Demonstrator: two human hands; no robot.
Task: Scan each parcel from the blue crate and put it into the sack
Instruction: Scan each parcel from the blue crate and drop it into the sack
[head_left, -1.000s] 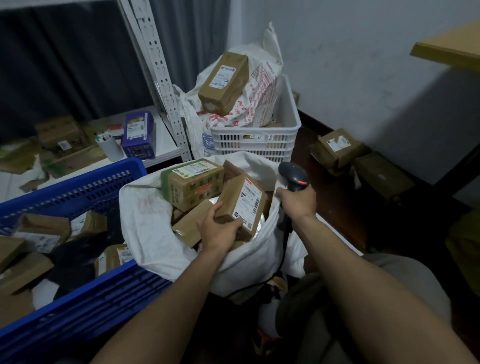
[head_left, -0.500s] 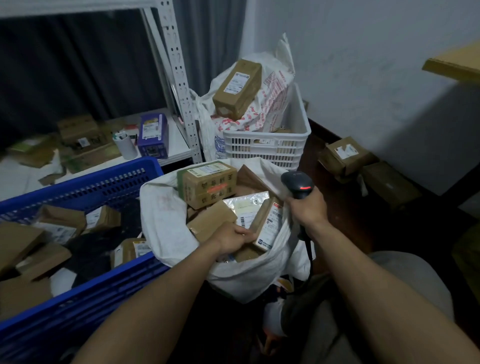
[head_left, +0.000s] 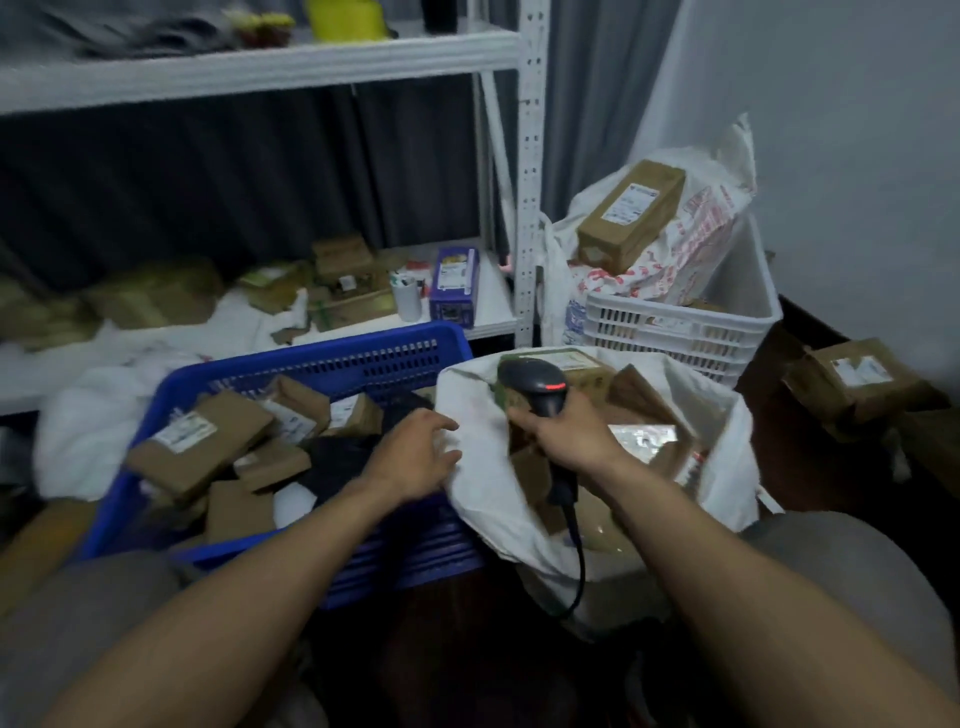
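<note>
1. Nearest the camera, two bare forearms reach forward over the person's grey-clad knees.
2. The left hand (head_left: 415, 452) holds nothing. Its fingers are relaxed and slightly spread, palm down, over the spot where the blue crate (head_left: 332, 358) meets the rim of the white sack (head_left: 483, 488). Blur hides whether the fingertips touch the cloth.
3. The right hand (head_left: 566, 436) is curled round the handle of a black barcode scanner (head_left: 535, 382). The scanner's head points left and a red light glows on its side. Its dark cable (head_left: 577, 561) hangs down in front of the sack.
4. The sack stands open just right of the crate, pressed against it. It holds several brown parcels, among them a green-and-tan box (head_left: 589, 374) behind the scanner and a shiny wrapped packet (head_left: 644, 434).
5. The blue crate holds a jumble of labelled brown parcels. The largest parcel (head_left: 202, 441) lies tilted at its left side, and something dark (head_left: 343, 457) sits in the middle.
6. Behind the crate, a low white shelf (head_left: 493, 325) carries torn cardboard, a white cup (head_left: 406, 299) and an upright purple box (head_left: 454, 286).
7. Behind the sack, a white slotted crate (head_left: 675, 327) holds a red-printed bag (head_left: 696, 249) with a long brown box (head_left: 631, 215) lying on top.
8. To the right, a labelled brown parcel (head_left: 857, 384) lies on the dark floor near the wall.
9. Farthest back, an upper shelf (head_left: 260, 67) bears a yellow object (head_left: 345, 18) in front of a dark curtain.
</note>
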